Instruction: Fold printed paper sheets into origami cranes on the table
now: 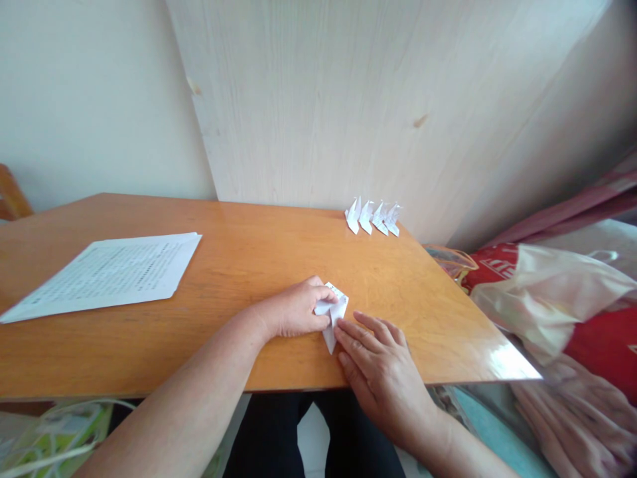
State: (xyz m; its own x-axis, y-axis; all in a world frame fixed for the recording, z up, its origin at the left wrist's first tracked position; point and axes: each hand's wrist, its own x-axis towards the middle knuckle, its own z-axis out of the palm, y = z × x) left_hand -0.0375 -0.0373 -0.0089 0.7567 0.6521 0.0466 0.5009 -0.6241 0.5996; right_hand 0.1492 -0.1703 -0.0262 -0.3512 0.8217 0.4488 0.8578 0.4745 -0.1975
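White folded paper (340, 308) sits on the table (249, 245), near the front edge, between both hands. I have the left hand (297, 309) with its fingers clamped on the paper's upper left part; the right hand (382, 362) lies palm down, fingers extended and slightly apart, tips touching the lower right side. Four folded white pieces (365, 218) in a row, table's back edge, right. Printed sheets (129, 271) well apart, on my left.

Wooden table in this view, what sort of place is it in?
Probably a room in a home: the wooden table stands by a pale wood-grain panel, with a whitish bag and pinkish fabric heaped off its right side.
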